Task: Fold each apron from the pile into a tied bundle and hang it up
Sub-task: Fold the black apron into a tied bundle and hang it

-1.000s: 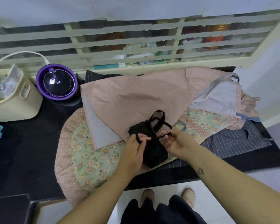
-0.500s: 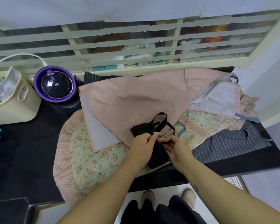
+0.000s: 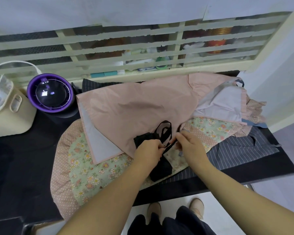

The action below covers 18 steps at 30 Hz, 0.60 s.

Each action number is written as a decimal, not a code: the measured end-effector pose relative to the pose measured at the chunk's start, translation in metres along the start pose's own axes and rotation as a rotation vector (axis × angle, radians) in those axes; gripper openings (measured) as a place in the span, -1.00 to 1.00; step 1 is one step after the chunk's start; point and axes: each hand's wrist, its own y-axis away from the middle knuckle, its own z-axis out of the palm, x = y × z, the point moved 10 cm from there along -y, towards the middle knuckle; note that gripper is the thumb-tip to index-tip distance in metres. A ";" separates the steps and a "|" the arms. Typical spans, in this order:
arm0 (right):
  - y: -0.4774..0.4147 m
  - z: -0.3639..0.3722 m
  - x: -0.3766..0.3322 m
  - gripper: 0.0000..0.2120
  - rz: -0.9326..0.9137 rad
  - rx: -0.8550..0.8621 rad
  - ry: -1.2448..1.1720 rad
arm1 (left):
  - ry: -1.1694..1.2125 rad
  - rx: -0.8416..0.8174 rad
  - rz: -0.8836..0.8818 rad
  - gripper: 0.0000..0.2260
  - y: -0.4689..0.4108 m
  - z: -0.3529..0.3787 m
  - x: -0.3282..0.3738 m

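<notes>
**Hands eased apart on the tie**

Both had drawn slightly apart. I saw the left hand [image 3: 148, 152] clamp the bundle [image 3: 160, 168], steadying it on the pile [image 3: 134, 107], while the right hand [image 3: 189, 145] pinched its strap [image 3: 165, 122], probably cinching the knot.

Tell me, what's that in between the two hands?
In the head view, a black fabric strap of the folded black apron bundle runs between the left hand and right hand; both pinch it.

A home utility corner: a black table [image 3: 20, 160] heaped with aprons, a cream slatted window [image 3: 126, 48] far behind showing household jars, a cream plastic basket [image 3: 8, 116] left.
</notes>
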 end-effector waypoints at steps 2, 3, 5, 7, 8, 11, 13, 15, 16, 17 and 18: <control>0.002 0.026 -0.029 -0.72 -0.114 -0.213 0.145 | 0.011 -0.054 -0.031 -0.86 -0.001 0.006 -0.005; 0.002 0.039 -0.037 -0.73 -0.146 -0.301 0.224 | -0.019 -0.088 -0.022 -0.85 -0.003 0.010 -0.005; -0.003 0.053 -0.046 -0.76 -0.187 -0.377 0.330 | -0.083 -0.149 0.014 -0.80 -0.002 0.014 -0.005; -0.014 0.058 -0.048 -0.76 -0.189 -0.371 0.339 | -0.013 -0.189 0.029 -0.78 0.002 0.013 -0.004; -0.018 0.058 -0.046 -0.73 -0.177 -0.369 0.338 | 0.024 -0.206 0.031 -0.76 0.004 0.013 -0.004; -0.028 0.046 -0.026 -0.66 -0.065 -0.347 0.296 | 0.178 -0.217 -0.047 -0.72 0.004 0.012 -0.008; -0.025 0.037 -0.002 -0.72 0.038 -0.379 0.272 | 0.244 -0.220 -0.101 -0.72 0.003 0.011 -0.013; -0.010 0.038 0.017 -0.86 0.056 -0.478 0.381 | 0.262 -0.234 -0.106 -0.71 0.001 0.010 -0.013; -0.003 0.039 0.026 -0.87 0.052 -0.506 0.451 | 0.268 -0.244 -0.103 -0.71 0.000 0.010 -0.013; 0.000 0.038 0.032 -0.84 0.032 -0.490 0.495 | 0.279 -0.252 -0.107 -0.71 0.000 0.010 -0.013; 0.001 0.034 0.032 -0.83 -0.001 -0.422 0.506 | 0.296 -0.260 -0.110 -0.71 0.000 0.010 -0.014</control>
